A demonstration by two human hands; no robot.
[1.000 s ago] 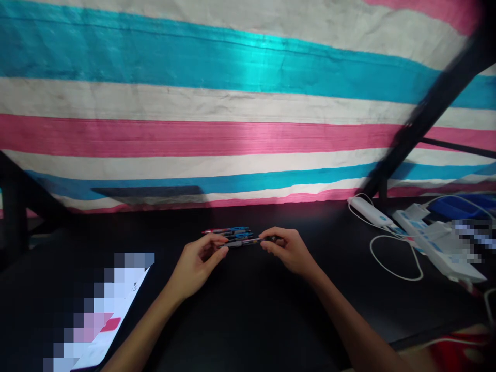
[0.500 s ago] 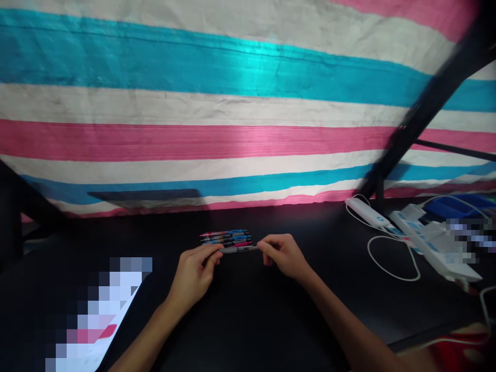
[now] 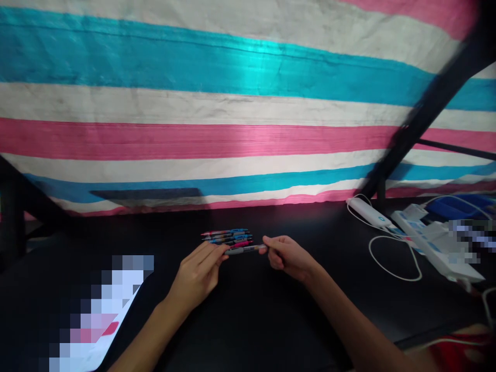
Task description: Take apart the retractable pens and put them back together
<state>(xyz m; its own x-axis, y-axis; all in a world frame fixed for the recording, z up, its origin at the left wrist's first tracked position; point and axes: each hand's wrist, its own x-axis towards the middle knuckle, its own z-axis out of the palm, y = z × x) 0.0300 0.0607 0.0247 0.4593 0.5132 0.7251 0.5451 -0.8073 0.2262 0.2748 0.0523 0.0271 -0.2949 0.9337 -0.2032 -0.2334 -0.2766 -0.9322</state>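
Pen (image 3: 244, 250) held level just above the black table (image 3: 248, 320), left hand (image 3: 199, 276) pinching its left end and right hand (image 3: 289, 256) gripping its right. A row of pens (image 3: 228, 237) lies just on the far side. A light, even fingertip hold, kept clear of that row, would serve best.

No text can be read anywhere. The pen (image 3: 246, 250) and the pens (image 3: 228, 237) lying behind it carry coloured print on their barrels, but it is too small to make out. The sheet (image 3: 101, 310) at lower left is blurred into blocks, with only a red mark showing. The white boxes (image 3: 430, 243) at right bear blue marks that are not legible, and part of them is blurred as well.
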